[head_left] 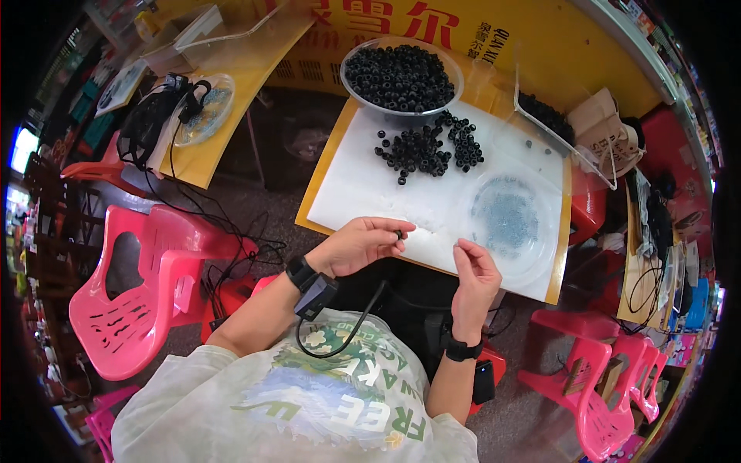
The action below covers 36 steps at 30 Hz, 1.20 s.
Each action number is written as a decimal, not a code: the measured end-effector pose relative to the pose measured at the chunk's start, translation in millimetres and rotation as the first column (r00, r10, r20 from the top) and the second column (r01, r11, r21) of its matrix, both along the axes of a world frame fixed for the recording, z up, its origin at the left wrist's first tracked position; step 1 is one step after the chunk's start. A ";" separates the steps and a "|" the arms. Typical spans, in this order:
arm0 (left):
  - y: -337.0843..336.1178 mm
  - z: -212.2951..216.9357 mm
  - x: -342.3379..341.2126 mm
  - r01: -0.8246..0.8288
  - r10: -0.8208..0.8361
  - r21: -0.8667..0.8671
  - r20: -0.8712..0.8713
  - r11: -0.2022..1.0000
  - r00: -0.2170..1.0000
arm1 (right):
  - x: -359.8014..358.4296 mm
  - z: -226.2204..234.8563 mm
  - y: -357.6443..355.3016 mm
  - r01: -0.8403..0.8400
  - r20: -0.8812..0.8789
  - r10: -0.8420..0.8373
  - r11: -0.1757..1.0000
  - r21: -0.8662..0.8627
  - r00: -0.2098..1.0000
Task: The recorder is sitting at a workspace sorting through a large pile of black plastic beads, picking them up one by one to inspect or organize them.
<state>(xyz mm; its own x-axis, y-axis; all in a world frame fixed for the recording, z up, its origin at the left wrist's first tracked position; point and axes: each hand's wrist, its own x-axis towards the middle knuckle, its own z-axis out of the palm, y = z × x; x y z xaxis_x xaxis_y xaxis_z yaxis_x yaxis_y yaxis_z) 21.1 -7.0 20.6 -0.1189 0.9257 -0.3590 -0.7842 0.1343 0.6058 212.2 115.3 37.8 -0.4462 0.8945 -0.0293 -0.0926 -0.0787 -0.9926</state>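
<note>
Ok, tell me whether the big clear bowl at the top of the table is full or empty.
Full. The clear bowl is heaped with black ring beads nearly to its rim; more loose beads lie on the white sheet just below it.

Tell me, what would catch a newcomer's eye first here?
Probably the clear bowl heaped with small black rings at the far end of the white board, with a loose pile of black rings spilled just in front of it. Nearer, the left hand pinches one black ring at its fingertips, the right hand raised beside it. Bright pink plastic chairs stand at the left.

small black ring bead [399, 233] pinched above white sheet
</note>
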 end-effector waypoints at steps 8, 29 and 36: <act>-5.3 14.7 5.7 -0.010 0.013 0.060 -0.045 0.998 0.999 | -23.9 30.5 -34.7 -0.171 0.065 0.169 0.985 0.022 0.983; -11.3 -23.0 -6.7 -0.266 0.263 -0.034 0.303 0.963 0.916 | -69.4 37.5 -14.8 -0.483 0.423 0.313 0.784 0.390 0.850; -14.3 -18.0 -19.8 -0.368 0.343 -0.010 0.385 0.930 0.857 | -146.5 1.0 53.6 -0.545 0.618 -0.013 0.456 0.703 0.786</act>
